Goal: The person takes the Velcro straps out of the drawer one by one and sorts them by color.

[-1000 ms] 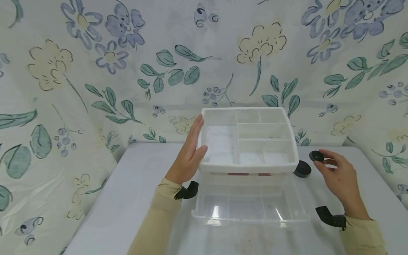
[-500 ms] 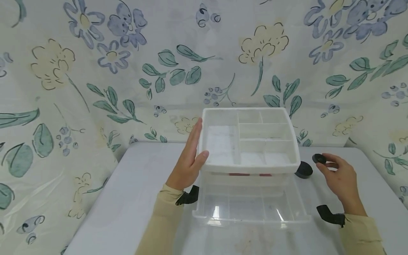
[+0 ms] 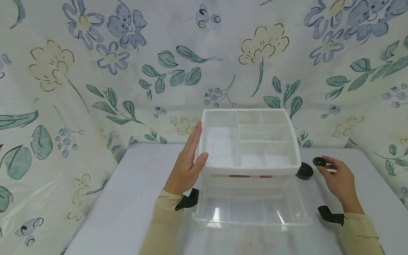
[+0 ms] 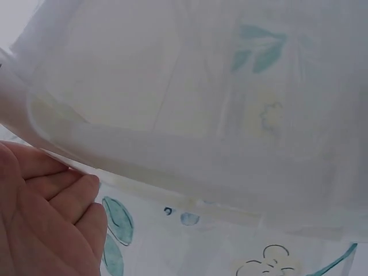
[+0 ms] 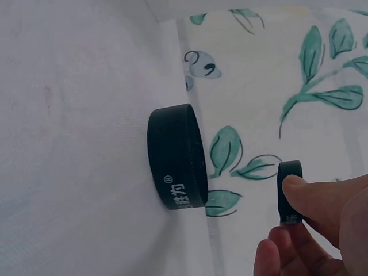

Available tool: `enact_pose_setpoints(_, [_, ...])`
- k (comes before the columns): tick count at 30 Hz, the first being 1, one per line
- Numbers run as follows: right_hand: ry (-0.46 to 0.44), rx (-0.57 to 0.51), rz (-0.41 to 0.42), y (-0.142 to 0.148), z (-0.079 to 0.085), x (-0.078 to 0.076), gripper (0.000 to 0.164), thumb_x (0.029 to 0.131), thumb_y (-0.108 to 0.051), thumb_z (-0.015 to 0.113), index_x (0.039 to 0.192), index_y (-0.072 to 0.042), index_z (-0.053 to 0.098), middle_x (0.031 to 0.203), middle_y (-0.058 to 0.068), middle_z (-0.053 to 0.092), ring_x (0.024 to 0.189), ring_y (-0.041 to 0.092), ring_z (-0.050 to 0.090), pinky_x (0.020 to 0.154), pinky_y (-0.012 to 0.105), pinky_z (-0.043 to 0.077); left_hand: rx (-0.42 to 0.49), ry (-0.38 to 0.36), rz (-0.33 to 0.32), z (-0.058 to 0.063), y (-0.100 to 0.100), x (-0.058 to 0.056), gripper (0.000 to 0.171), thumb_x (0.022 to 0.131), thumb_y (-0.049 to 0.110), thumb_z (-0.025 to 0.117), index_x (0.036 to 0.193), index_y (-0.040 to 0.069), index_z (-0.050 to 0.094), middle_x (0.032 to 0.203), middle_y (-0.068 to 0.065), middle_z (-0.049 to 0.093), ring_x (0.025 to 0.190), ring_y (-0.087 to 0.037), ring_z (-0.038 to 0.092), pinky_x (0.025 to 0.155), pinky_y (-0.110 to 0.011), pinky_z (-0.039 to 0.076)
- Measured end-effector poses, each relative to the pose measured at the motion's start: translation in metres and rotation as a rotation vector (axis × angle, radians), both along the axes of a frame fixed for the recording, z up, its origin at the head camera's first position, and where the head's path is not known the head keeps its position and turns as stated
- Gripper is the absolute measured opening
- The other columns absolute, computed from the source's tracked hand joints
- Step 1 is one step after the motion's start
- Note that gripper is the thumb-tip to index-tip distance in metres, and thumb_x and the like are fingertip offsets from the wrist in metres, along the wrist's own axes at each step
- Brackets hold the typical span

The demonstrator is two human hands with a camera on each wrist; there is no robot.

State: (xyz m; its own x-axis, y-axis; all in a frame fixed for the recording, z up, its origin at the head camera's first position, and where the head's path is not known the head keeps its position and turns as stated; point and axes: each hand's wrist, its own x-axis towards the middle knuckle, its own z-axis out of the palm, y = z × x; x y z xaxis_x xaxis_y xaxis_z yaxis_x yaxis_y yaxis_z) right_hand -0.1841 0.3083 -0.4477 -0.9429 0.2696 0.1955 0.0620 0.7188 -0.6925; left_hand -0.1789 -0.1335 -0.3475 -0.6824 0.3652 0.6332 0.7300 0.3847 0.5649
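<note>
A white storage box with a compartmented top tray (image 3: 236, 145) stands at the centre of the table. Its clear drawer (image 3: 251, 209) sticks out at the front below. My left hand (image 3: 186, 163) rests along the tray's left side, fingers straight and thumb on the rim at the front left corner; the left wrist view shows the fingers (image 4: 69, 190) touching the translucent wall. To the right, my right hand (image 3: 339, 179) pinches a small black roll (image 5: 290, 192) between thumb and fingers. A bigger black roll (image 5: 178, 158) with white lettering stands on the table beside the box.
The white table (image 3: 137, 198) runs back to a flower-printed cloth (image 3: 153, 117) that hangs behind and at both sides. A black wrist mount (image 3: 188, 199) sits on each sleeve. The tray's right half is split into several small compartments.
My right hand has moved slightly down with the small roll, and the roll has tilted. My left hand has slid slightly down along the box's side. The box stays in place.
</note>
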Motion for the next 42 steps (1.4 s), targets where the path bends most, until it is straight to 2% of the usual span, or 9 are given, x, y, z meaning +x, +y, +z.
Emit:
enact_pose_setpoints(7, [-0.055, 0.014, 0.014, 0.009, -0.010, -0.004, 0.048, 0.099, -0.010, 0.057, 0.141, 0.011, 0.047, 0.132, 0.038, 0.048, 0.116, 0.052, 0.051, 0.094, 0.061, 0.047, 0.011, 0.009, -0.017, 0.000, 0.001, 0.001, 0.067, 0.103, 0.015, 0.045, 0.161, 0.005, 0.013, 0.168, -0.006, 0.011, 0.154, -0.022, 0.011, 0.124, -0.038, 0.014])
enact_pose_setpoints(12, [-0.064, 0.028, 0.015, 0.012, -0.015, -0.004, 0.047, 0.099, -0.011, 0.057, 0.139, 0.012, 0.048, 0.130, 0.039, 0.048, 0.115, 0.053, 0.051, 0.093, 0.062, 0.047, 0.013, 0.011, -0.008, -0.001, 0.001, 0.001, 0.066, 0.103, 0.016, 0.044, 0.161, 0.004, 0.013, 0.168, -0.005, 0.010, 0.154, -0.022, 0.011, 0.124, -0.037, 0.013])
enact_pose_setpoints(19, [-0.103, 0.038, -0.003, 0.016, -0.021, -0.005, 0.047, 0.099, -0.010, 0.057, 0.139, 0.013, 0.047, 0.128, 0.040, 0.049, 0.112, 0.055, 0.052, 0.090, 0.063, 0.046, 0.017, 0.015, 0.002, -0.001, 0.002, 0.000, 0.067, 0.102, 0.015, 0.045, 0.161, 0.003, 0.015, 0.168, -0.010, 0.013, 0.154, -0.021, 0.013, 0.123, -0.037, 0.015])
enact_pose_setpoints(27, [-0.193, -0.017, -0.057, 0.018, -0.026, -0.007, 0.050, 0.098, -0.012, 0.056, 0.141, 0.011, 0.047, 0.126, 0.039, 0.052, 0.112, 0.052, 0.050, 0.082, 0.055, 0.047, 0.034, 0.019, -0.004, -0.002, 0.002, 0.000, 0.066, 0.102, 0.014, 0.045, 0.161, 0.004, 0.016, 0.168, -0.011, 0.014, 0.154, -0.023, 0.014, 0.123, -0.038, 0.015])
enact_pose_setpoints(32, [-0.206, -0.022, -0.051, 0.020, -0.029, -0.005, 0.050, 0.097, -0.014, 0.055, 0.141, 0.010, 0.047, 0.121, 0.038, 0.054, 0.107, 0.049, 0.051, 0.079, 0.052, 0.045, 0.040, 0.017, -0.009, -0.003, 0.002, 0.001, 0.067, 0.102, 0.013, 0.045, 0.160, 0.003, 0.016, 0.168, -0.009, 0.013, 0.154, -0.023, 0.014, 0.123, -0.038, 0.014])
enact_pose_setpoints(37, [-0.218, -0.007, -0.064, 0.020, -0.030, -0.006, 0.050, 0.097, -0.015, 0.055, 0.140, 0.010, 0.048, 0.117, 0.035, 0.054, 0.098, 0.043, 0.052, 0.071, 0.043, 0.042, 0.040, 0.020, -0.012, -0.002, 0.002, 0.000, 0.066, 0.102, 0.012, 0.045, 0.160, 0.002, 0.016, 0.167, -0.012, 0.014, 0.154, -0.024, 0.014, 0.123, -0.038, 0.014])
enact_pose_setpoints(42, [-0.229, 0.013, -0.060, 0.020, -0.033, -0.008, 0.049, 0.097, -0.013, 0.055, 0.139, 0.011, 0.048, 0.116, 0.032, 0.054, 0.090, 0.036, 0.050, 0.065, 0.037, 0.039, 0.040, 0.019, -0.006, -0.002, 0.002, 0.000, 0.067, 0.101, 0.012, 0.045, 0.160, 0.003, 0.016, 0.168, -0.009, 0.013, 0.154, -0.023, 0.014, 0.123, -0.038, 0.015])
